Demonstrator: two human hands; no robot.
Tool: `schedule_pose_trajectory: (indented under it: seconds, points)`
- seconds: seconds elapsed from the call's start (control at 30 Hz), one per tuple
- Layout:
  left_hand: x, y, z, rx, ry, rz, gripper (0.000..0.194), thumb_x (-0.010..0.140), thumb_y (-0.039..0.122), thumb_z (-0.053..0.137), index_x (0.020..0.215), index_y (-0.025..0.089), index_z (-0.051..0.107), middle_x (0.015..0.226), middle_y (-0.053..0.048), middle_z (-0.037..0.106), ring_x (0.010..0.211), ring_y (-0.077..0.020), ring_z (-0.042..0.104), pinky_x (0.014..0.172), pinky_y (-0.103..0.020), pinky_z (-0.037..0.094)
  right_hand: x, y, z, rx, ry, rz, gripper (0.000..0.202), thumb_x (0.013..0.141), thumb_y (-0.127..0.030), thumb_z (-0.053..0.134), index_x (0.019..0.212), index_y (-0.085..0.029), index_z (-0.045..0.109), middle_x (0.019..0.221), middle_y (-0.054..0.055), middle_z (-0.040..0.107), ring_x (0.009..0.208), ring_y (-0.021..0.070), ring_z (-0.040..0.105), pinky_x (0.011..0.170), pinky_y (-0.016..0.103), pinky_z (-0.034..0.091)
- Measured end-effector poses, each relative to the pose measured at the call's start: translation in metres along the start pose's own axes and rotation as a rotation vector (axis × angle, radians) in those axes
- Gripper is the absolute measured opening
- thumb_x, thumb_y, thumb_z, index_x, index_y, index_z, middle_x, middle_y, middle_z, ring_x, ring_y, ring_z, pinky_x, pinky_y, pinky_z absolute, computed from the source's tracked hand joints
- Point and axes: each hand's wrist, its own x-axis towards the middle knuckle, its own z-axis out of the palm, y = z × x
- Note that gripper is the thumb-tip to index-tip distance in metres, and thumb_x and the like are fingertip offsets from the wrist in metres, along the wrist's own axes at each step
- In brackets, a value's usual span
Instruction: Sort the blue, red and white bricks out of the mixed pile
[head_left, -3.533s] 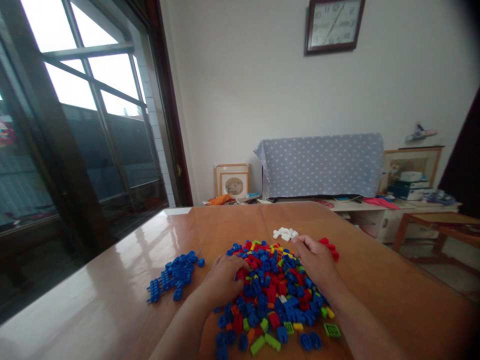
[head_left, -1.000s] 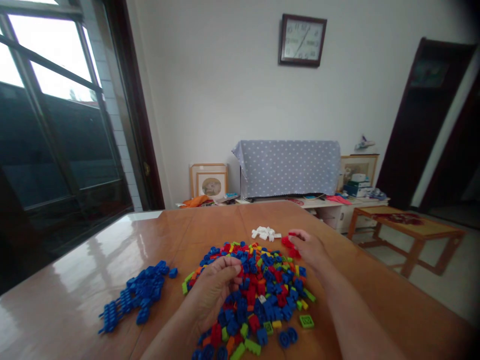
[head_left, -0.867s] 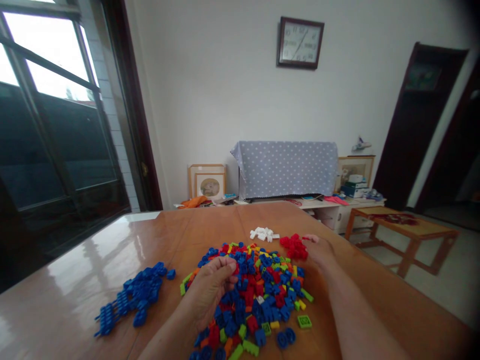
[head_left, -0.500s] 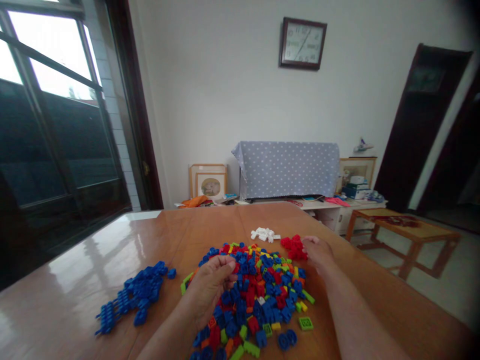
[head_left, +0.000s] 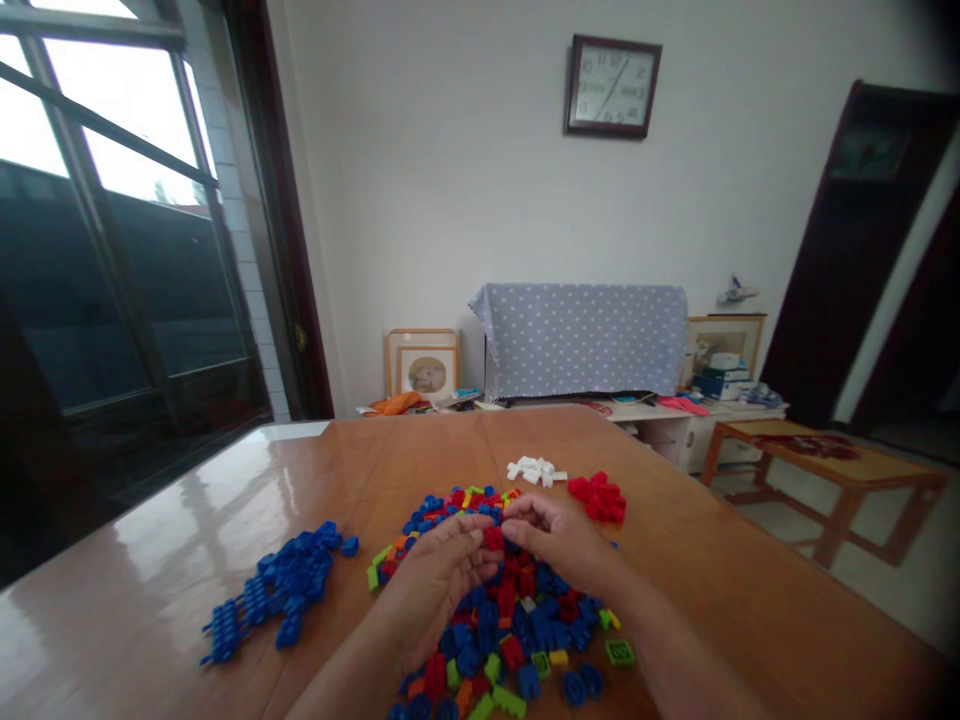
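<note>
My left hand [head_left: 448, 560] is closed over the pile of mixed toy bricks [head_left: 517, 630], pinching a small red brick [head_left: 493, 539] between thumb and fingers. Close beside it on the right, my right hand [head_left: 566, 545] has its fingers curled, with the thumb and index tips slightly apart at the red brick's edge. Whether those tips touch the brick I cannot tell. Blue, red, green, orange and yellow pieces lie under both hands, partly hidden by them.
A heap of blue bricks [head_left: 289, 585] lies on the wooden table [head_left: 390, 450] at left. White bricks [head_left: 535, 470] and a group of red bricks [head_left: 598, 497] sit behind the pile at right. Beyond stand a cloth-covered object [head_left: 585, 340] and a low wooden table [head_left: 825, 450].
My right hand has moved left from the red group to my left hand over the pile. A red brick now shows in my left fingers. The view has shifted slightly.
</note>
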Motion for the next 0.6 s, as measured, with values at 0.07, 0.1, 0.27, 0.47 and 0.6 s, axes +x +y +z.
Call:
schedule_pose_trajectory:
  seconds: [0.07, 0.1, 0.27, 0.47, 0.6]
  points:
    - [-0.001, -0.001, 0.002, -0.013, -0.021, 0.006, 0.023, 0.085, 0.029, 0.07, 0.103, 0.016, 0.066, 0.099, -0.009, 0.072, 0.094, -0.0188, 0.069, 0.091, -0.033, 0.051, -0.002, -0.002, 0.012, -0.035, -0.063, -0.011, 0.033, 0.079, -0.047, 0.073, 0.1, -0.021, 0.07, 0.066, -0.004, 0.057, 0.058, 0.0112, 0.047, 0.052, 0.022, 0.034]
    - [-0.002, -0.002, 0.002, -0.017, -0.023, 0.004, 0.022, 0.085, 0.029, 0.07, 0.102, 0.017, 0.066, 0.101, -0.009, 0.072, 0.096, -0.0189, 0.069, 0.094, -0.034, 0.05, -0.003, -0.002, 0.016, -0.049, -0.073, -0.014, 0.032, 0.079, -0.044, 0.073, 0.101, -0.021, 0.07, 0.064, -0.004, 0.055, 0.057, 0.0112, 0.046, 0.051, 0.022, 0.032]
    - [-0.001, -0.001, -0.001, 0.026, 0.022, -0.019, 0.036, 0.081, 0.034, 0.076, 0.111, 0.019, 0.064, 0.12, -0.012, 0.068, 0.109, -0.0229, 0.066, 0.101, -0.039, 0.048, 0.007, 0.015, 0.003, -0.099, 0.051, -0.054, 0.028, 0.085, -0.038, 0.063, 0.105, -0.02, 0.071, 0.076, 0.001, 0.067, 0.068, 0.0153, 0.057, 0.06, 0.024, 0.042]
    - [0.003, 0.008, -0.014, 0.088, 0.109, 0.035, 0.038, 0.08, 0.04, 0.077, 0.108, 0.017, 0.066, 0.117, -0.012, 0.069, 0.104, -0.0222, 0.067, 0.095, -0.035, 0.05, 0.018, 0.066, -0.085, -0.323, 0.633, 0.283, 0.04, 0.082, -0.043, 0.058, 0.109, -0.016, 0.069, 0.084, 0.005, 0.072, 0.07, 0.0176, 0.063, 0.059, 0.025, 0.045]
    - [0.005, 0.012, -0.023, 0.069, 0.14, 0.072, 0.032, 0.081, 0.039, 0.076, 0.103, 0.017, 0.067, 0.108, -0.01, 0.07, 0.097, -0.0203, 0.067, 0.09, -0.033, 0.051, 0.009, 0.096, -0.126, -0.497, 0.725, 0.458, 0.031, 0.081, -0.043, 0.056, 0.084, -0.016, 0.07, 0.065, 0.005, 0.068, 0.063, 0.0191, 0.062, 0.054, 0.025, 0.04]
